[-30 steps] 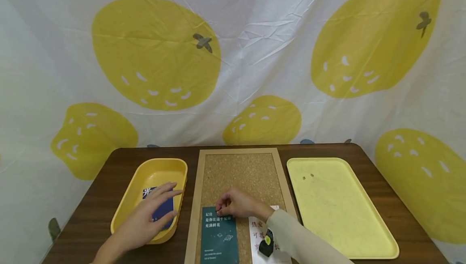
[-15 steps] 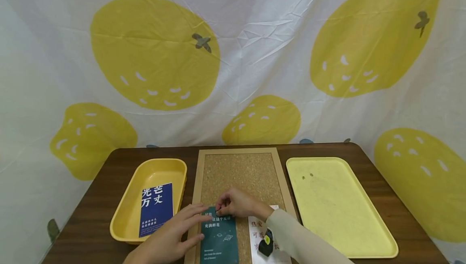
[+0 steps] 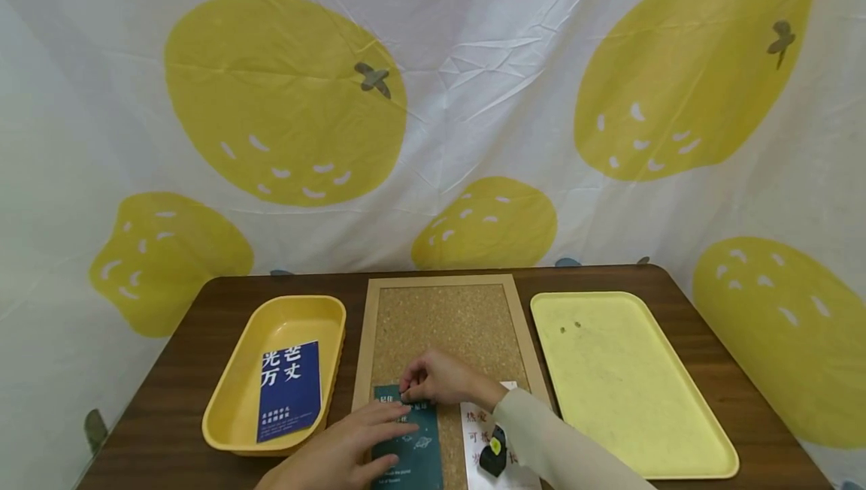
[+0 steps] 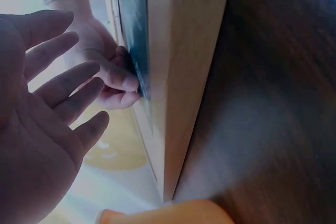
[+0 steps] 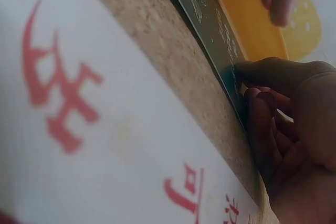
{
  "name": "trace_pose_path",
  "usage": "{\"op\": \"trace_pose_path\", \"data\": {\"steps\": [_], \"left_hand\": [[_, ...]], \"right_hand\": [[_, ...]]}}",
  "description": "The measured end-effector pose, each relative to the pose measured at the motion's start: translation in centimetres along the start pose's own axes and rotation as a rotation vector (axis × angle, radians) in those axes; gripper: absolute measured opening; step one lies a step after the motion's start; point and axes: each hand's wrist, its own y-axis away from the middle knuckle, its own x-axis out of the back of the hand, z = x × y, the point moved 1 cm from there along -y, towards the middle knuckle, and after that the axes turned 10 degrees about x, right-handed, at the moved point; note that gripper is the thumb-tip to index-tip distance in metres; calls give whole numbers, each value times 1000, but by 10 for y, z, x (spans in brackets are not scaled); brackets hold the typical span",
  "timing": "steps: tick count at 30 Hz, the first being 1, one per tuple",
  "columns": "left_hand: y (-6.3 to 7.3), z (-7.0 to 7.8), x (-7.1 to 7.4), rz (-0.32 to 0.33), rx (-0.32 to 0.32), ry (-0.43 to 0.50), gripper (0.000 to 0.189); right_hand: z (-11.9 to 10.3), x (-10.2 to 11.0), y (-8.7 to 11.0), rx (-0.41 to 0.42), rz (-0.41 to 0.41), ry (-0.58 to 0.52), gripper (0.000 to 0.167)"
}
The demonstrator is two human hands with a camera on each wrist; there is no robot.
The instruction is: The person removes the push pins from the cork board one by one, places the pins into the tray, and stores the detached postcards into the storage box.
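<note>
A dark green card (image 3: 409,445) with white print lies on the cork board (image 3: 446,325). My right hand (image 3: 436,381) is at its top edge, thumb and fingertips pinching a small dark pin-like thing (image 3: 404,394) against the card. The tips partly hide it, so its kind is unclear. My left hand (image 3: 352,445) hovers at the card's left side, fingers spread and holding nothing, as the left wrist view also shows its bare palm (image 4: 42,124). To the right a white card (image 3: 476,445) with red characters lies partly under my right forearm.
On the left, a yellow basin (image 3: 223,400) holds a blue card (image 3: 291,392) with white characters. A pale yellow tray (image 3: 629,385) on the right bears two tiny brassy bits (image 3: 563,330). The board's wooden frame (image 3: 362,355) rises above the dark table (image 3: 169,400).
My left hand has moved from over the basin rightward to the green card, uncovering the blue card. My right hand stays at the green card's top edge.
</note>
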Motion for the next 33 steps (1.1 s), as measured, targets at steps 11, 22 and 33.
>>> {"op": "trace_pose_path", "data": {"steps": [11, 22, 33], "left_hand": [[-5, -11, -13, -94, -7, -12, 48], [-8, -15, -22, -155, 4, -70, 51], [-8, -22, -26, -144, -44, -86, 51]], "right_hand": [[-1, 0, 0, 6, 5, -2, 6], [2, -2, -2, -11, 7, -5, 9], [-1, -1, -2, -19, 10, 20, 8]]}}
